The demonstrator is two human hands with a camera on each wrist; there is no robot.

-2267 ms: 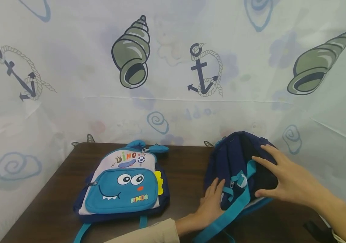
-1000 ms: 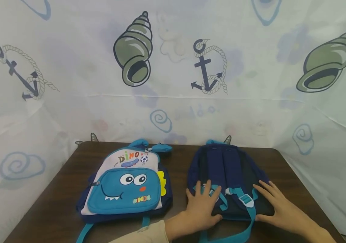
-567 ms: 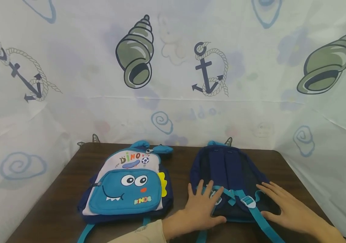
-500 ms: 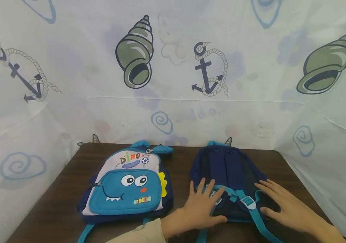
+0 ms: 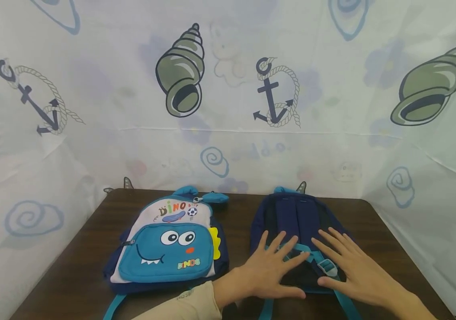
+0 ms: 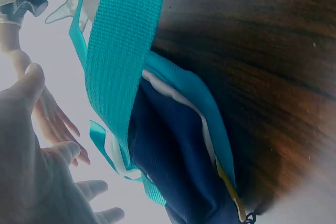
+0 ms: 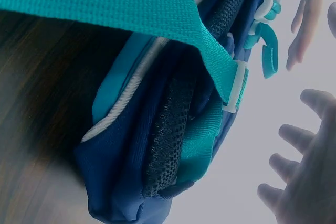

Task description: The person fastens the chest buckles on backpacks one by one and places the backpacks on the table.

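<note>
Two small backpacks lie on the dark wooden table (image 5: 73, 262). The right backpack (image 5: 297, 213) is back side up, its navy shoulder straps and teal webbing showing; a white buckle (image 5: 327, 266) sits on one strap. Over its lower left part my left hand (image 5: 269, 271) is spread, fingers apart. My right hand (image 5: 356, 271) hovers over its lower right part, also spread. Both wrist views show a gap between the fingers and the bag. The left backpack (image 5: 163, 249) lies front up, with a dinosaur face on its teal pocket, and no hand is on it.
Behind the table hangs a pale cloth (image 5: 236, 102) printed with shells and anchors. A teal strap (image 5: 113, 306) of the left backpack runs toward the near edge. Bare table shows between the two bags.
The right backpack went from tilted up in both hands to lying flat, back side up. Both hands have since lifted off it, the right one shifting inward to the left.
</note>
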